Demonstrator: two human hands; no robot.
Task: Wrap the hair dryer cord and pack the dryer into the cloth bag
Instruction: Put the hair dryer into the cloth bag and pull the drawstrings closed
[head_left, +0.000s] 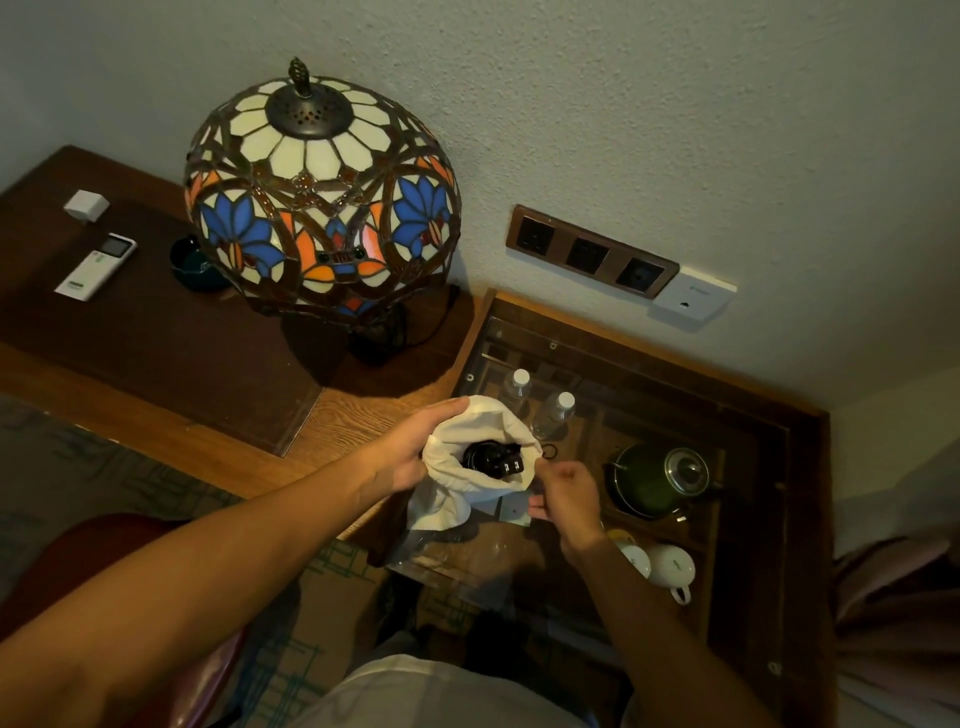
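Observation:
A white cloth bag (457, 488) stands upright in the middle of the view with its mouth open. Inside it sits the black hair dryer (480, 457), with the plug (508, 464) and its prongs showing on top. My left hand (415, 447) grips the bag's left rim, fingers curled over the cloth edge. On the right, my right hand (563, 491) pinches the bag's rim near its lower right edge. The cord is hidden inside the bag.
The bag is over a glass-topped cabinet (649, 374) holding two water bottles (556, 413), a green kettle (660, 478) and white cups (670, 566). A stained-glass lamp (322, 197), a remote (96, 267) and an ashtray (195, 265) sit on the wooden desk. Wall sockets (589, 254) lie behind.

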